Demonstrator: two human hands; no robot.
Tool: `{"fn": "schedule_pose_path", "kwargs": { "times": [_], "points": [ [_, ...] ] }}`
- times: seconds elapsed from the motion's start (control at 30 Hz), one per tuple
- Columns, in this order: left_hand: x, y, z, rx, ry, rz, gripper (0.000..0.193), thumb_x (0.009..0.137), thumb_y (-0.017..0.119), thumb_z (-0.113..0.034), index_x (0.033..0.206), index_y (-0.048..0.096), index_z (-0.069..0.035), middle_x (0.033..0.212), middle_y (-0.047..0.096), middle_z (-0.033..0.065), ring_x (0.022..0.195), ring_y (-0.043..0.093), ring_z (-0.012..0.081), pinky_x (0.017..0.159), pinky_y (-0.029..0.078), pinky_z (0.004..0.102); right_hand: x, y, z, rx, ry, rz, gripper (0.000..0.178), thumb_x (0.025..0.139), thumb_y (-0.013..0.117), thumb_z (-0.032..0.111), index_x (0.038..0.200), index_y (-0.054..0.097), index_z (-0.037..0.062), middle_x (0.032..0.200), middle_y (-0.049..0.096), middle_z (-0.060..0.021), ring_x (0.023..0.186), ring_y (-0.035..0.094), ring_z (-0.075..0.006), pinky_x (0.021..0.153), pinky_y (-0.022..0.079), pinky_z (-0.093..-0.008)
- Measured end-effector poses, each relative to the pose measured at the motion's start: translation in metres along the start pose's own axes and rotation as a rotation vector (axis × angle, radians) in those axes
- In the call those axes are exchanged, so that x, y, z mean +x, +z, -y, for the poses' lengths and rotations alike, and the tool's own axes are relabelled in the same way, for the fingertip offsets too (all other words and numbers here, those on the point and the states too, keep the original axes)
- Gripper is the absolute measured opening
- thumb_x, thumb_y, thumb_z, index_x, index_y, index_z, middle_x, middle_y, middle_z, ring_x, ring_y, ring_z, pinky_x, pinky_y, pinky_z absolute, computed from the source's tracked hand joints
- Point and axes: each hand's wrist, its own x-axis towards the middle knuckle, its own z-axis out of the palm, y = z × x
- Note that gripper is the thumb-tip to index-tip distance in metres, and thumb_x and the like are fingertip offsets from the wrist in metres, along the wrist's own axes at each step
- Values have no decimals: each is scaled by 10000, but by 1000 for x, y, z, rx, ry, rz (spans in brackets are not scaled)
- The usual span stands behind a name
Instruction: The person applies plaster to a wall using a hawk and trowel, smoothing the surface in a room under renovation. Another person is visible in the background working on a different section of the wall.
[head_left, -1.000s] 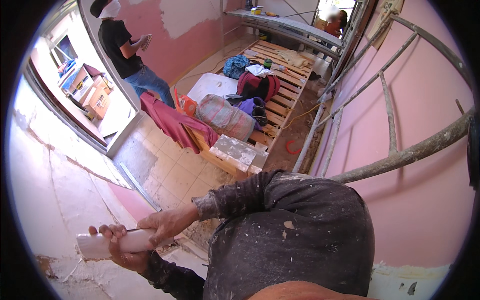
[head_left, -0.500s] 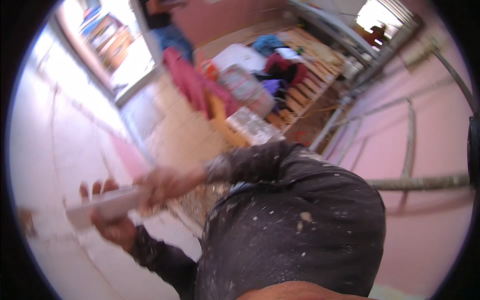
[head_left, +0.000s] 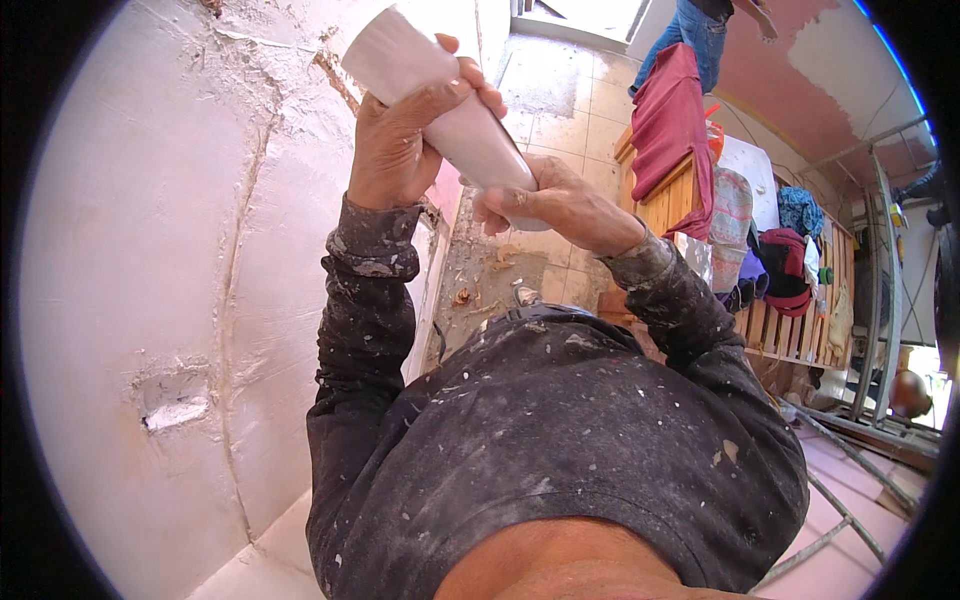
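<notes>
I hold a long white piece [head_left: 465,125], smooth and rounded like a tube or roll, slantwise in front of the wall on my left. Its exact kind does not show. My left hand [head_left: 395,145] wraps round its middle, the thumb across the front and fingertips curling over the far edge. At the lower right end my right hand [head_left: 565,200] grips it, thumb on the front and fingers bent beneath. The upper left end sticks out free towards the wall. Both dark sleeves are spotted with white.
The white plastered wall [head_left: 150,260] has a long crack and a recessed box hole [head_left: 175,400]. Ahead, a maroon cloth [head_left: 670,130] hangs over wooden furniture. Clothes and bags lie on a slatted wooden pallet [head_left: 780,330]. Metal scaffolding [head_left: 880,290] stands right; another person in jeans [head_left: 705,40] stands beyond.
The view has swung left towards the wall and sharpened. The white piece has turned from nearly level to steeply slanted, its right end lower. Both hands still hold it.
</notes>
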Motion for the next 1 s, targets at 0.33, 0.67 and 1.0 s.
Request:
{"fn": "schedule_pose_path", "kwargs": {
  "times": [0.33,0.67,1.0],
  "points": [
    [15,2,25,-179,174,-62,567,794,704,35,1263,410,-91,937,543,25,859,616,180,807,556,384,2,31,-21,-431,-324,-547,799,920,659,514,1419,366,-37,1073,626,-239,899,680,-302,782,566,-385],
    [26,17,38,-123,74,123,672,763,648,55,1356,358,-70,1048,520,82,931,556,185,849,510,373,-21,-3,-28,-149,-94,-314,657,963,620,479,1343,473,-37,1059,650,-148,932,665,-209,758,549,-310],
    [46,55,61,-198,-142,261,703,705,579,70,1356,356,-73,1070,454,77,935,494,178,805,489,327,-48,-3,-16,154,-249,-421,461,989,596,393,1190,497,-10,988,638,-91,758,662,-135,635,572,-275]
  ]
}}
